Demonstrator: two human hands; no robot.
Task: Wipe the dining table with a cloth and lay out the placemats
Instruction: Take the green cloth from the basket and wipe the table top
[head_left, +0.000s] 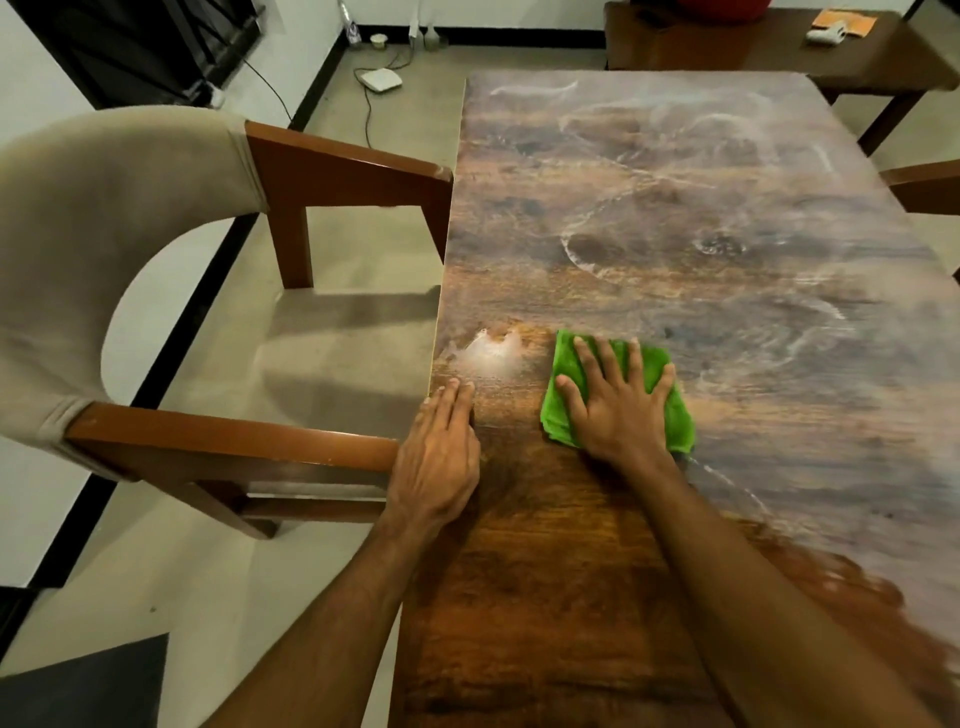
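- Pressing flat with fingers spread, the right hand (615, 402) covers a folded green cloth (566, 364) near the table's (675, 218) left edge.
- Left hand (439, 452) rests on that edge, fingers straight and together, holding nothing.
- Pale streaks cross the wood; a whitish smear (491, 353) lies just left of the cloth.
- An armchair (104, 218) stands beside the table; a second table (779, 52) sits beyond.

The cloth (563, 364) is bright green. The worktop (675, 218) shows dark brown wood grain streaked with pale, whitish swirls. The chair (104, 208) pairs beige upholstery with reddish-brown wooden arms. The floor (353, 249) is light grey-beige, edged by a black skirting stripe (322, 78).
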